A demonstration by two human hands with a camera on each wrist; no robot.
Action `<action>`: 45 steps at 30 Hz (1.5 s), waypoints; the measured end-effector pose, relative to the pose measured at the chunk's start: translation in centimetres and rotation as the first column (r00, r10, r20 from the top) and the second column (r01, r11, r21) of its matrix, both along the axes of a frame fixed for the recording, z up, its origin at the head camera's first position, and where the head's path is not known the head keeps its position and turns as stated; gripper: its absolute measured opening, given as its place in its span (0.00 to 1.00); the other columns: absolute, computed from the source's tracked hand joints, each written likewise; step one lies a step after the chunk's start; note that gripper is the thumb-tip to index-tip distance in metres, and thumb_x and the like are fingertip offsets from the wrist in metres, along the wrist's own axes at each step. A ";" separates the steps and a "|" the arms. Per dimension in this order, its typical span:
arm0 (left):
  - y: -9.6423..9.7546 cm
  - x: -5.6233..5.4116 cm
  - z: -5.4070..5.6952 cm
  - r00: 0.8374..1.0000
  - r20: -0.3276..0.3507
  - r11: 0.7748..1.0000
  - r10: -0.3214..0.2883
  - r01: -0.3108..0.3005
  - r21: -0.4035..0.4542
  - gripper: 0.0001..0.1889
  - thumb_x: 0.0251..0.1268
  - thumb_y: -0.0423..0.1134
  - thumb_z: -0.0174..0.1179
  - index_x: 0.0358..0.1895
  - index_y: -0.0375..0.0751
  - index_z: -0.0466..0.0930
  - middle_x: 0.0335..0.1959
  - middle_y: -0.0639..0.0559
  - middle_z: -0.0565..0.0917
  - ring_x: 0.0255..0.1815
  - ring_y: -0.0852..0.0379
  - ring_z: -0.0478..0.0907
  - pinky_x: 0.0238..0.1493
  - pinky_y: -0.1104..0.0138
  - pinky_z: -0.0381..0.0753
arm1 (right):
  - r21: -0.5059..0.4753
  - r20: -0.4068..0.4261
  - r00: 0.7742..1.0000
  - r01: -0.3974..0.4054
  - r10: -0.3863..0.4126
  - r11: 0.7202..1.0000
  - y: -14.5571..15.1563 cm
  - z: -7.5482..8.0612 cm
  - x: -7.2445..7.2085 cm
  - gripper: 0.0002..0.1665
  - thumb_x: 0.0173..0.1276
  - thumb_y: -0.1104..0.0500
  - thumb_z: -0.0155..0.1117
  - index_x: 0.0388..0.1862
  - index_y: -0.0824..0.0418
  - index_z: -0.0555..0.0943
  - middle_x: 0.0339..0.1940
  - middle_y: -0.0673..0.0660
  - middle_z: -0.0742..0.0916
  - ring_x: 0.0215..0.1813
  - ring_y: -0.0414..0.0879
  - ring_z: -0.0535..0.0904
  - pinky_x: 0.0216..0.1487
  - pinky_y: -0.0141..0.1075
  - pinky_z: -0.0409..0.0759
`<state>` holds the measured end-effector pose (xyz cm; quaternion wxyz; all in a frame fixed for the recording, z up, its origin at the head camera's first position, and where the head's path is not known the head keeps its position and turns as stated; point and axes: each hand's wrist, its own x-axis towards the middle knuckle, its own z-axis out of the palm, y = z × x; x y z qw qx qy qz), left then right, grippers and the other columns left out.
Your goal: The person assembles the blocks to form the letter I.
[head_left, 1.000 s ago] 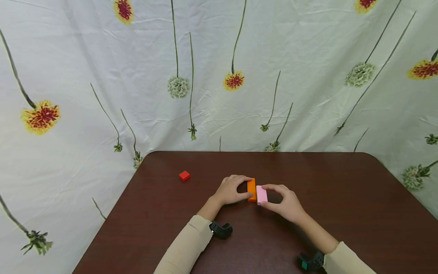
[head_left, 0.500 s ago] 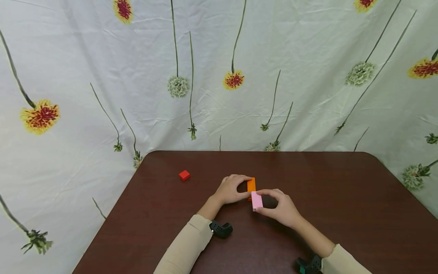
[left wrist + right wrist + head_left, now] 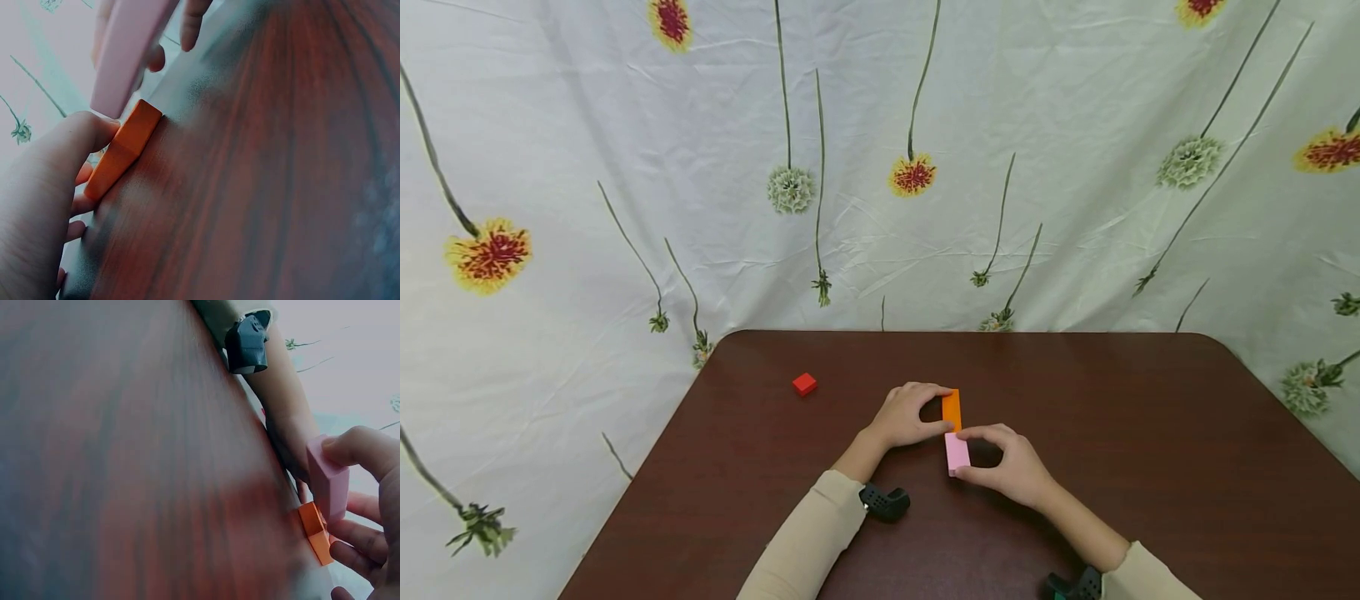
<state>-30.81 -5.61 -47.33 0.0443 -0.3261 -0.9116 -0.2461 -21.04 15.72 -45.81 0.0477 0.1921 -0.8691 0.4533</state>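
Note:
An orange rectangular block (image 3: 951, 408) lies on the brown table. My left hand (image 3: 912, 415) grips it from the left, thumb at its near end and fingers at its far end. A pink rectangular block (image 3: 957, 454) is pinched by its ends between the thumb and fingers of my right hand (image 3: 1018, 467). In the head view the pink block lines up just in front of the orange one, their ends meeting. The left wrist view shows the pink block (image 3: 128, 56) raised above the tabletop, over the left thumb and the orange block (image 3: 125, 147).
A small red block (image 3: 804, 384) sits on the table (image 3: 1112, 400) toward the back left. Behind the table's far edge hangs a white cloth (image 3: 715, 150) with printed flowers. Each wrist wears a black band, the left one (image 3: 885, 504) close over the tabletop.
My right hand has carried the pink block from the right side of the orange block toward me and slightly left, to its near end. The left hand and orange block stay put.

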 end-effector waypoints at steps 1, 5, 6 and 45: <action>0.0 0.0 0.0 1.000 0.003 1.000 -0.001 0.001 0.003 0.30 0.63 0.58 0.60 0.66 0.52 0.74 0.64 0.54 0.76 0.64 0.50 0.68 0.65 0.48 0.61 | 0.003 -0.003 1.000 -0.004 0.004 1.000 0.0 -0.1 0.0 0.26 0.50 0.45 0.80 0.49 0.46 0.86 0.47 0.46 0.84 0.53 0.49 0.77 0.56 0.53 0.73; 0.0 0.0 0.0 1.000 0.010 1.000 -0.005 0.005 0.013 0.29 0.63 0.58 0.60 0.66 0.53 0.74 0.64 0.55 0.76 0.64 0.50 0.68 0.65 0.48 0.61 | 0.013 -0.015 1.000 -0.015 0.016 1.000 -0.1 -0.2 0.1 0.26 0.50 0.45 0.80 0.49 0.48 0.86 0.47 0.45 0.85 0.52 0.47 0.77 0.55 0.51 0.75; 0.0 0.0 0.0 1.000 0.010 1.000 -0.006 0.005 0.014 0.29 0.63 0.58 0.59 0.66 0.53 0.74 0.64 0.55 0.76 0.64 0.50 0.68 0.65 0.48 0.61 | 0.012 -0.018 1.000 -0.020 0.020 1.000 -0.2 -0.2 0.2 0.26 0.50 0.45 0.80 0.49 0.48 0.86 0.47 0.45 0.85 0.52 0.48 0.77 0.55 0.51 0.75; 0.0 0.0 0.0 1.000 0.018 1.000 0.003 -0.003 -0.010 0.29 0.64 0.58 0.59 0.67 0.54 0.73 0.65 0.54 0.75 0.66 0.50 0.67 0.66 0.48 0.60 | 0.133 -0.166 0.985 -0.030 0.052 0.991 -0.6 -1.2 0.0 0.26 0.50 0.48 0.80 0.47 0.54 0.85 0.44 0.44 0.83 0.51 0.47 0.75 0.53 0.49 0.75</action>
